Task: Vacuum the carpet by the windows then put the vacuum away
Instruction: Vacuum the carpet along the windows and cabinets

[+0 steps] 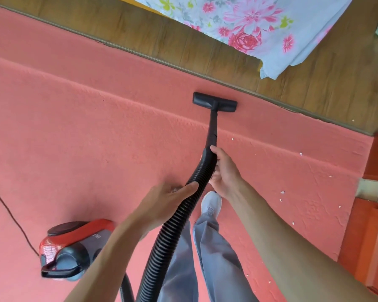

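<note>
A black floor nozzle point(214, 103) rests flat on the salmon-pink carpet point(96, 131), close to the carpet's far edge. Its black wand point(213, 127) runs back to a ribbed black hose point(172, 232). My right hand point(224, 173) grips the hose handle where wand and hose meet. My left hand point(168, 198) wraps the hose a little lower down. The red and grey vacuum canister point(74, 249) sits on the carpet at the lower left, beside my left forearm.
A wooden floor strip point(227, 59) borders the carpet, with a floral sheet point(260, 25) hanging over it. White scraps point(282, 192) dot the carpet at right. A thin power cord point(9, 212) crosses the left. Orange-red woodwork point(375, 236) stands at right. My shoe point(211, 202) is under the hose.
</note>
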`<state>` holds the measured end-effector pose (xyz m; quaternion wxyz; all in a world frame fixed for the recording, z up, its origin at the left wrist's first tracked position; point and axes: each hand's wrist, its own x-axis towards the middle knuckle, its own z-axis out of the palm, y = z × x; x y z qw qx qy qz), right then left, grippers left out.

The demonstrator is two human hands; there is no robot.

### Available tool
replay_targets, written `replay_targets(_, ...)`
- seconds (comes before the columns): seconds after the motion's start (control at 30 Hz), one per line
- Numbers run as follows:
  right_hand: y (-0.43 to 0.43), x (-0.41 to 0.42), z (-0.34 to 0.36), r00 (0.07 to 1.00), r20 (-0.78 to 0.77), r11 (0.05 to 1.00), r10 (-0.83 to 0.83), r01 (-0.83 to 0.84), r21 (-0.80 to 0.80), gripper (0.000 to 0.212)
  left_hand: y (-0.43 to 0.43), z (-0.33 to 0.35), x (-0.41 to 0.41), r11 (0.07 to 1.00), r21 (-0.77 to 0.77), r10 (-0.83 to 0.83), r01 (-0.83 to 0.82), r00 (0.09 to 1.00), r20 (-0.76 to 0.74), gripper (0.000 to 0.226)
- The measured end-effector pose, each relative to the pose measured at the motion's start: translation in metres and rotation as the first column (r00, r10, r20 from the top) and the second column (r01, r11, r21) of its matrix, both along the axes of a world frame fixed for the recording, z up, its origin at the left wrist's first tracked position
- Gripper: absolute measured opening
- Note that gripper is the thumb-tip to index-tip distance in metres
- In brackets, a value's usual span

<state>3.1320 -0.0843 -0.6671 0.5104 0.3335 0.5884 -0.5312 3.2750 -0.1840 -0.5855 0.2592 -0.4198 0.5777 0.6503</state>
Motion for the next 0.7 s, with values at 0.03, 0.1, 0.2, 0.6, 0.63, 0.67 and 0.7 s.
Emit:
replay_targets(0.03, -0.006, -0.005, -0.002, 1.000, -0.008, 1.000, -0.009, 0.009, 0.001, 0.030, 0.003, -0.003, -0.004, 0.999, -0.022, 0.045, -0.045, 0.999, 0.004, 0.058)
replay_targets(0.1, -0.016, -0.015, -0.006, 0.999, -0.030, 1.000, -0.023, 0.024, 0.007, 0.032, 0.009, -0.009, -0.010, 0.990, -0.068, 0.124, -0.124, 0.992, 0.002, 0.054)
replay_targets(0.2, -0.021, -0.025, -0.017, 0.998, -0.061, 0.999, -0.010, 0.012, 0.031, 0.038, 0.022, -0.016, -0.015, 0.982, -0.095, 0.165, -0.164, 0.986, -0.005, 0.047)
replay_targets(0.6, 0.064, 0.020, 0.028, 0.949, 0.032, 0.945, -0.313, 0.314, -0.088, 0.016, 0.007, 0.015, -0.001, 0.907, 0.331, -0.249, 0.261, 0.965, -0.080, 0.027)
replay_targets(0.63, 0.069, 0.026, 0.036, 0.945, 0.048, 0.941, -0.323, 0.326, -0.091, 0.016, 0.006, 0.017, 0.000, 0.883, 0.368, -0.277, 0.290, 0.957, -0.089, 0.027)
replay_targets(0.67, 0.073, 0.031, 0.043, 0.939, 0.062, 0.936, -0.337, 0.342, -0.084, 0.017, 0.004, 0.018, 0.001, 0.862, 0.398, -0.303, 0.315, 0.948, -0.094, 0.028)
replay_targets(0.7, 0.078, 0.036, 0.046, 0.932, 0.069, 0.931, -0.355, 0.359, -0.065, 0.018, 0.003, 0.018, 0.004, 0.845, 0.422, -0.321, 0.329, 0.943, -0.093, 0.031)
